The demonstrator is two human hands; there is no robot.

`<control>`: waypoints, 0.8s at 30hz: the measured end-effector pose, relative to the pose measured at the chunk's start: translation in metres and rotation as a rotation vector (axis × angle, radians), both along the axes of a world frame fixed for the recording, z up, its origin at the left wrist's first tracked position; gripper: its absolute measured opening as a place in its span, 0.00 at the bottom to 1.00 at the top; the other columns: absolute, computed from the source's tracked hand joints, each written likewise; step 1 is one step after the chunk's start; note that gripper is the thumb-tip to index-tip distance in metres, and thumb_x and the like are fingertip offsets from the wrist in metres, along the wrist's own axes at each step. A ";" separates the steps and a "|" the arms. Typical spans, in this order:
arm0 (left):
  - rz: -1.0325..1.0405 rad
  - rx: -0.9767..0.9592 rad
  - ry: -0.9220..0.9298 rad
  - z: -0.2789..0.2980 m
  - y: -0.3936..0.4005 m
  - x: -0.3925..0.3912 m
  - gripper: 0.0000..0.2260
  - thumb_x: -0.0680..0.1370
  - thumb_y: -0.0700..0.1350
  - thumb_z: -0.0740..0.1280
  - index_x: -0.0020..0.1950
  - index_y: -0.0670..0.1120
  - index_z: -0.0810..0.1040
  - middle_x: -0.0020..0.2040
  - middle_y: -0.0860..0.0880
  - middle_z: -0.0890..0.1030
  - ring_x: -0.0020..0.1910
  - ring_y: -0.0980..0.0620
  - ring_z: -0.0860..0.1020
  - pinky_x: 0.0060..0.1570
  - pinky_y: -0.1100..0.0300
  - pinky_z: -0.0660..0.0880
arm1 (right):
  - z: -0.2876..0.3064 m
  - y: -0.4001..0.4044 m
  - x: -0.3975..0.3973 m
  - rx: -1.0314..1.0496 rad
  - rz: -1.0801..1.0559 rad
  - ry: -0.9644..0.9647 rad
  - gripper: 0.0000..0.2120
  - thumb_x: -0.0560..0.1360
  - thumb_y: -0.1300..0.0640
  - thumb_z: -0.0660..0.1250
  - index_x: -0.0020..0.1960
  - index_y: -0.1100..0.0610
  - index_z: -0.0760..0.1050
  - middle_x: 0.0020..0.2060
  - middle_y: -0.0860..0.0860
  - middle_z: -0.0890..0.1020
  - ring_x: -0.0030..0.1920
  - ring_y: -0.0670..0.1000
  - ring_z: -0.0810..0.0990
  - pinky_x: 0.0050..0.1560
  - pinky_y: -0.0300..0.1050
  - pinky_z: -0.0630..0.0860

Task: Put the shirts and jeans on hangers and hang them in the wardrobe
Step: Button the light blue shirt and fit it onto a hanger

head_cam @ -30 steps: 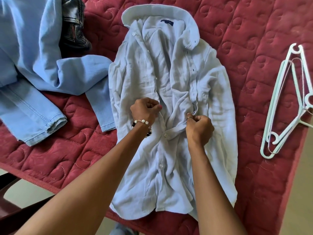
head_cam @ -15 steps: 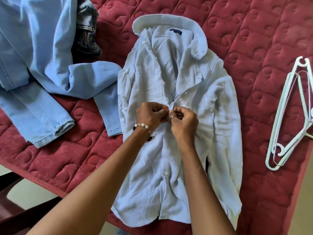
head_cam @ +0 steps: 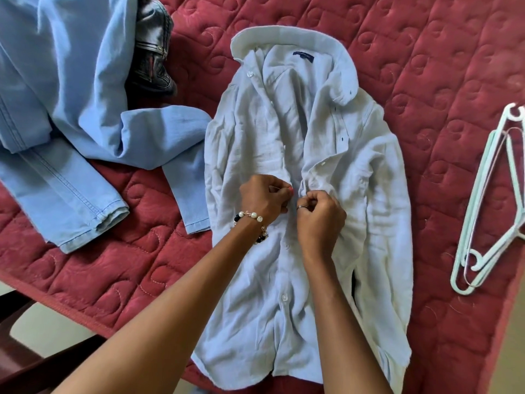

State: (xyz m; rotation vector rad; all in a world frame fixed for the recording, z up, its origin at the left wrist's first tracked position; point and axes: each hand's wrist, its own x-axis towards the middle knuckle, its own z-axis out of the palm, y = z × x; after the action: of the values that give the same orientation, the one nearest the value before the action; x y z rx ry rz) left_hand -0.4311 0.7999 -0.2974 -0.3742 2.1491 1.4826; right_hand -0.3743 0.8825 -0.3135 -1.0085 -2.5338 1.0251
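Both hands (head_cam: pixel 292 206) curled, knuckles up, pinching the shirt (head_cam: pixel 284 137) placket mid-chest.

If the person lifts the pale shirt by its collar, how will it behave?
The pale shirt looks thin and creased, so it would probably hang limp and fold. Its upper front is open, so it may spread apart. It likely weighs little.
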 end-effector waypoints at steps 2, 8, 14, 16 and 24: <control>-0.050 0.026 0.028 0.004 0.002 0.002 0.01 0.73 0.36 0.72 0.41 0.38 0.83 0.33 0.41 0.82 0.32 0.47 0.82 0.34 0.57 0.82 | -0.002 -0.001 0.000 0.027 0.036 -0.033 0.02 0.69 0.66 0.69 0.40 0.62 0.80 0.36 0.59 0.82 0.40 0.60 0.79 0.41 0.46 0.66; -0.126 -0.056 0.076 0.003 0.002 -0.001 0.01 0.72 0.36 0.73 0.40 0.40 0.83 0.33 0.41 0.83 0.33 0.46 0.83 0.38 0.57 0.82 | 0.003 0.005 0.003 -0.279 0.008 0.068 0.02 0.73 0.65 0.69 0.43 0.62 0.81 0.36 0.53 0.82 0.35 0.49 0.77 0.36 0.26 0.68; -0.034 -0.052 0.094 0.002 0.010 0.009 0.02 0.72 0.33 0.71 0.40 0.38 0.83 0.34 0.40 0.83 0.34 0.43 0.83 0.37 0.53 0.82 | 0.006 0.013 0.002 -0.366 0.013 0.041 0.04 0.74 0.63 0.69 0.47 0.62 0.82 0.38 0.51 0.83 0.37 0.46 0.78 0.39 0.28 0.72; -0.015 -0.044 0.063 0.001 0.012 0.010 0.05 0.72 0.33 0.71 0.38 0.40 0.82 0.34 0.39 0.83 0.35 0.42 0.83 0.38 0.52 0.82 | 0.005 0.018 0.004 -0.409 0.028 0.035 0.04 0.73 0.63 0.70 0.47 0.61 0.82 0.38 0.51 0.84 0.37 0.46 0.80 0.43 0.36 0.76; -0.092 -0.170 0.053 0.001 0.014 0.004 0.05 0.71 0.33 0.71 0.38 0.41 0.83 0.36 0.42 0.84 0.36 0.46 0.83 0.41 0.53 0.81 | 0.001 0.037 0.001 -0.859 0.049 -0.063 0.04 0.76 0.67 0.66 0.45 0.63 0.80 0.33 0.58 0.81 0.33 0.52 0.78 0.43 0.53 0.79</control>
State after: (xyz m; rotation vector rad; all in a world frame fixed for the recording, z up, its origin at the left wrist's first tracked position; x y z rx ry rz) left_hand -0.4268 0.8140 -0.2967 -0.2936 2.3097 1.2770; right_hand -0.3735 0.9195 -0.3126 -1.1546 -2.1480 2.2093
